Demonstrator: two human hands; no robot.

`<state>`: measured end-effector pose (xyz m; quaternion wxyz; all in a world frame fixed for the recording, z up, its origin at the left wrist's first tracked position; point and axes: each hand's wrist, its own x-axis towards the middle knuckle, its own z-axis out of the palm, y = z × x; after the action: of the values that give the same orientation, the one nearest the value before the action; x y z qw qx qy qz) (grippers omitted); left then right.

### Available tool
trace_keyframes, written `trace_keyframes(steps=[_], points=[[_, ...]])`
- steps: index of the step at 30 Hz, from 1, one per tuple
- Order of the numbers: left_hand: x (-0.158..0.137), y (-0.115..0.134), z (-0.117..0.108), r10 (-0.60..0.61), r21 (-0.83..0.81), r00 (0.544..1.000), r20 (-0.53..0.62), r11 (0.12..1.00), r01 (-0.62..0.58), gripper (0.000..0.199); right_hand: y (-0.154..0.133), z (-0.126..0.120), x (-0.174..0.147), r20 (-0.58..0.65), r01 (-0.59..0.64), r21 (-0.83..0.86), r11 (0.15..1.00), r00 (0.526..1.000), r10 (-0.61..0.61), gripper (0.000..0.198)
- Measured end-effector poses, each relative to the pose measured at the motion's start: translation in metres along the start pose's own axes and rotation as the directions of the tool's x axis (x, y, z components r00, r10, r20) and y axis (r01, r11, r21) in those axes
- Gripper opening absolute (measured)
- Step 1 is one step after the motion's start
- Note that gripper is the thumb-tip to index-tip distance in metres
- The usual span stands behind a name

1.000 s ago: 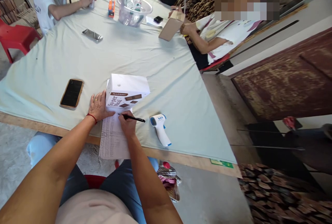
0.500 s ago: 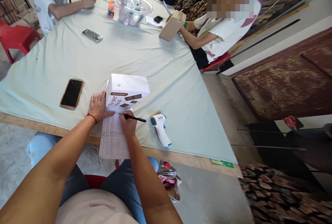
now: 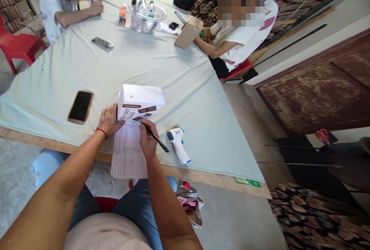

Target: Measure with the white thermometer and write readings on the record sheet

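A black pen is pinched in my right hand, its tip near the lower edge of a white "Super Meal" box. The box stands on the far part of a sheet of paper filled with handwritten rows. My left hand, with a ring and a red wrist cord, lies with fingers stretched along the box's left side, its thumb at the paper's upper edge. To the right of my right hand lies a white and blue infrared thermometer. A dark phone in an orange-edged case rests left of my left hand.
A pale green cloth covers the table. Farther back are another phone, an orange tape dispenser and a clear basin of bottles. One person sits at the far left; another at right holds a cardboard box.
My right hand has moved right and slightly up the page, and the pen now slants more steeply. My left hand stays by the box. The camera view has shifted slightly.
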<state>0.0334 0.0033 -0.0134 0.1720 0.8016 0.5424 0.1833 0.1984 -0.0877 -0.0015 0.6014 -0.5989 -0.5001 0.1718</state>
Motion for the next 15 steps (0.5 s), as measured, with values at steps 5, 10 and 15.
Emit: trace_keyframes(steps=[5,10,15], points=[[0.002,-0.007,-0.002,0.03,-0.076,0.999,-0.038,0.997,-0.033,0.083,-0.018,-0.036,0.001,0.2,0.215,-0.367,0.905,0.968,-0.15,0.025],[0.004,-0.01,-0.007,-0.004,-0.142,0.995,-0.099,0.99,-0.01,0.068,-0.013,-0.04,-0.011,0.292,0.14,-0.762,0.632,0.946,0.142,0.025],[0.007,-0.011,-0.009,-0.031,-0.179,0.988,-0.15,0.984,0.004,0.057,-0.023,-0.026,-0.013,0.317,0.109,-0.843,0.527,0.892,0.323,0.022]])
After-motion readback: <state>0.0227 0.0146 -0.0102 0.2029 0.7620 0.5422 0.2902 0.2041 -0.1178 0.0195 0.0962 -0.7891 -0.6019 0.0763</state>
